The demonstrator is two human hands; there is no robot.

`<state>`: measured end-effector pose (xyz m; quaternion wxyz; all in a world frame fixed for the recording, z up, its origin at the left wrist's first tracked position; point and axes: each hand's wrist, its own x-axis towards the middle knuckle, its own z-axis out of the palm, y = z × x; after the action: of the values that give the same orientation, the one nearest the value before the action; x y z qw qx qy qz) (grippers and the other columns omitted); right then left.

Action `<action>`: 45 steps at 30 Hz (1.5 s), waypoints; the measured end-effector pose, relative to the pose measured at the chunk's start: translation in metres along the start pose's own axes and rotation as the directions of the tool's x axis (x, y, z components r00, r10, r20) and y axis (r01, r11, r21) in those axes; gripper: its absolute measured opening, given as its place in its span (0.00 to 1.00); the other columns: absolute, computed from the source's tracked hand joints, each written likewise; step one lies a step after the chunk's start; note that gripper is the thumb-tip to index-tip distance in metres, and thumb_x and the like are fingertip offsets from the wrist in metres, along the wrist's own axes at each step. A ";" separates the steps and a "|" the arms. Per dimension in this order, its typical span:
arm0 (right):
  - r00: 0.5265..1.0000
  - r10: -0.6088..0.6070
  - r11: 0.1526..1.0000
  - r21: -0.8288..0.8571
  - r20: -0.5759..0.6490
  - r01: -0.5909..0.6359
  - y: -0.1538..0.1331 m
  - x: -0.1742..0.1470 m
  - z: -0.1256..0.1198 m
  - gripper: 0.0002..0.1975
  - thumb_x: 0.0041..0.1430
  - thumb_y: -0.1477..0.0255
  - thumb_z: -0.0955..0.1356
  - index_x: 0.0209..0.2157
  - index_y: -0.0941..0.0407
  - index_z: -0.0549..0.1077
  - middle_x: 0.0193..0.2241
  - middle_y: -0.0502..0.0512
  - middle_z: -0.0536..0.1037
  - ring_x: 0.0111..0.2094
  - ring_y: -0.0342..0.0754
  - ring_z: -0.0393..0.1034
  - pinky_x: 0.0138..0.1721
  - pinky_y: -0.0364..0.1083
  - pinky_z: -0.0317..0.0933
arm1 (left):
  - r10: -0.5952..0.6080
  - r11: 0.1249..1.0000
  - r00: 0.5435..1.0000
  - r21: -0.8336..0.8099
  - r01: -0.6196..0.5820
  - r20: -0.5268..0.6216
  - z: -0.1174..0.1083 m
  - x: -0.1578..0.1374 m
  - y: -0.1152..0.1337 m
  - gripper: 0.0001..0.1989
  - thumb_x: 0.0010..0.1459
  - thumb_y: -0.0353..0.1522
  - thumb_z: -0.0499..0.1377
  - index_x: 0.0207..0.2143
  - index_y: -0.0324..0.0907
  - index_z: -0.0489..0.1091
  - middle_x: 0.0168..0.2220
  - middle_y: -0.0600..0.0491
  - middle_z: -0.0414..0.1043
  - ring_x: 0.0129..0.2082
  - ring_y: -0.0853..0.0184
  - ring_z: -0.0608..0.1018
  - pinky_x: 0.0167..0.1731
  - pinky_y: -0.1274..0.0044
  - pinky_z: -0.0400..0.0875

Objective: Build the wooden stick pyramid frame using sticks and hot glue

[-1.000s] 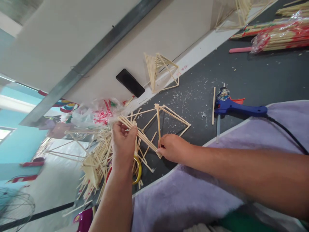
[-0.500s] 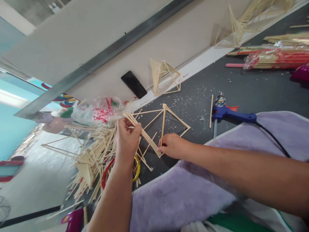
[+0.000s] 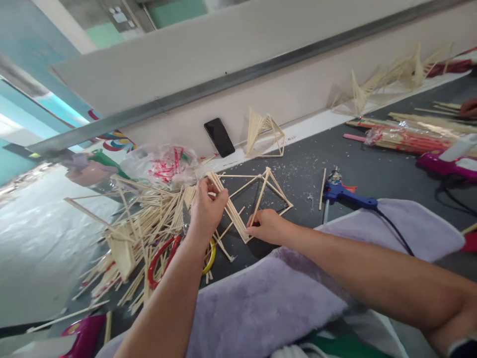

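Observation:
A frame of thin wooden sticks (image 3: 234, 214) stands on the dark table between my hands. Its near left side is a flat row of sticks laid edge to edge, and other sticks rise to a peak at the back. My left hand (image 3: 206, 206) pinches the upper end of that row between thumb and fingers. Lower down, my right hand (image 3: 269, 226) is closed on a slanting stick of the same frame near its front corner; the fingertips are partly hidden. Scissors with red and yellow handles (image 3: 158, 263) lie beneath my left forearm.
Loose sticks (image 3: 164, 214) are heaped at left. A blue glue gun (image 3: 350, 195) with a cord lies at right, beside a single stick (image 3: 322, 189). Behind are a phone (image 3: 219, 137) and a finished-looking stick model (image 3: 264, 134). A purple cloth (image 3: 268, 298) covers the front edge.
The camera view has tilted and shifted, showing more of the right side, including part of another person's hand. Both my hands keep their hold on the stick frame, which leans slightly differently.

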<state>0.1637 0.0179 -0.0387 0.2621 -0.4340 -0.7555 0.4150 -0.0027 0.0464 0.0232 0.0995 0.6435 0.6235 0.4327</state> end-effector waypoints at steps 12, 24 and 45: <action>0.999 0.032 0.999 0.011 0.008 -0.032 0.009 0.003 0.002 0.07 0.49 0.71 0.67 0.29 0.59 0.75 0.24 0.49 0.76 0.27 0.42 0.68 0.29 0.39 0.58 | 0.073 0.960 0.996 0.268 -0.086 0.057 -0.003 0.003 0.013 0.10 0.49 0.33 0.55 0.36 0.43 0.61 0.30 0.53 0.68 0.32 0.65 0.72 0.31 0.75 0.62; 0.997 0.076 0.993 0.092 -0.010 -0.075 0.002 -0.007 0.004 0.09 0.48 0.67 0.67 0.28 0.59 0.72 0.12 0.41 0.63 0.12 0.36 0.53 0.15 0.37 0.47 | -0.085 0.962 0.990 0.267 0.053 0.111 -0.007 -0.011 0.024 0.18 0.54 0.32 0.50 0.49 0.42 0.58 0.33 0.45 0.73 0.33 0.57 0.76 0.30 0.73 0.64; 0.998 0.055 0.927 0.373 -0.020 -0.043 -0.095 -0.089 -0.028 0.17 0.55 0.58 0.65 0.24 0.57 0.63 0.16 0.45 0.63 0.14 0.36 0.55 0.13 0.37 0.48 | -0.096 0.993 0.989 0.085 0.086 0.111 -0.010 -0.027 0.021 0.21 0.57 0.32 0.50 0.54 0.41 0.56 0.38 0.42 0.74 0.39 0.59 0.76 0.36 0.74 0.64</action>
<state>0.1866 -0.0752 0.0534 0.3406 -0.4013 -0.6479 0.5506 0.0101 0.0142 0.0316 0.1292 0.6417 0.6622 0.3646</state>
